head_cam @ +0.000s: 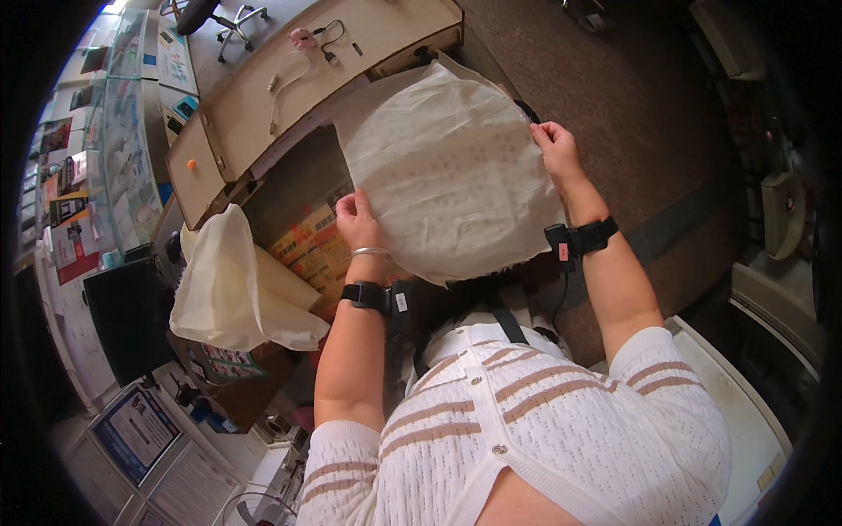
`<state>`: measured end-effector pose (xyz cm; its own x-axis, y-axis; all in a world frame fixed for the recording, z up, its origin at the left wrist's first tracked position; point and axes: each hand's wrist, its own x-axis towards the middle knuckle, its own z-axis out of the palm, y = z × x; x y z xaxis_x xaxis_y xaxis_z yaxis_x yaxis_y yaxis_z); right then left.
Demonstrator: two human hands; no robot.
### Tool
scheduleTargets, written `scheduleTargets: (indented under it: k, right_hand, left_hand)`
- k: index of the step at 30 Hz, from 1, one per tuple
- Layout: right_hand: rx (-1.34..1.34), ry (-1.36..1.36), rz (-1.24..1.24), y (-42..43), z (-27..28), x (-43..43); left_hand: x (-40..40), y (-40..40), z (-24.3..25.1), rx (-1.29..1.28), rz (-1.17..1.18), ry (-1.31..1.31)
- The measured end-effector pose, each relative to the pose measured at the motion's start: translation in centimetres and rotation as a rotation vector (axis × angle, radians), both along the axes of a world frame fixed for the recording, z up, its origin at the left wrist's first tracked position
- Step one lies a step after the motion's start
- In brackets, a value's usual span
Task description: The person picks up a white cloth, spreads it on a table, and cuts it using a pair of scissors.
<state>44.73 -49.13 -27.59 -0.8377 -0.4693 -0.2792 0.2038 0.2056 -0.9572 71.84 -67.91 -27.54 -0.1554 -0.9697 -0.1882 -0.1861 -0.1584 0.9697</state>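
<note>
A thin cream cloth (454, 177) lies spread over a round shape, which cannot be identified beneath it. Faint rows of dark marks show through the fabric. My left hand (358, 220) pinches the cloth's left edge between thumb and finger. At the far right edge, my right hand (559, 154) pinches the same cloth. The near border is frayed and hangs a little over dark space in front of my body. A small black part pokes out at the back right, beside my right fingertips.
Behind the cloth runs a wooden counter (253, 108) with a pink gadget (302, 39), white cable (289, 82) and black USB cable (330, 56). More cream fabric (223, 289) is draped at left, near a dark monitor (128, 319). An office chair (230, 29) stands beyond the counter.
</note>
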Motion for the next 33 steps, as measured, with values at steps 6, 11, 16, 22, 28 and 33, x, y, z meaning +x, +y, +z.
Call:
scheduleTargets:
  k: [6, 11, 16, 22, 28, 33]
  right_hand:
    - [0.002, 0.051, 0.012, 0.2, 0.2, 0.0]
    - [0.053, 0.117, 0.025, 1.0, 0.0, 0.0]
    - [0.067, 0.023, 0.067, 1.5, 1.9, 0.8]
    - [0.08, 0.016, 0.073, 3.5, 1.6, 1.4]
    - [0.056, 0.007, 0.132, 5.7, 0.6, 2.7]
    - [0.059, -0.006, 0.144, 6.3, 0.9, 3.4]
  left_hand:
    - [0.2, 0.1, 0.3, 0.046, -0.089, 0.034]
    - [0.6, 0.4, 0.7, 0.051, -0.106, 0.004]
    - [2.1, 1.5, 0.9, 0.094, -0.158, -0.094]
    - [5.3, 4.2, -0.9, 0.284, -0.263, -0.199]
    - [6.6, 8.9, 0.0, 0.671, -0.411, -0.104]
    - [8.2, 10.0, -0.3, 0.85, -0.463, 0.063]
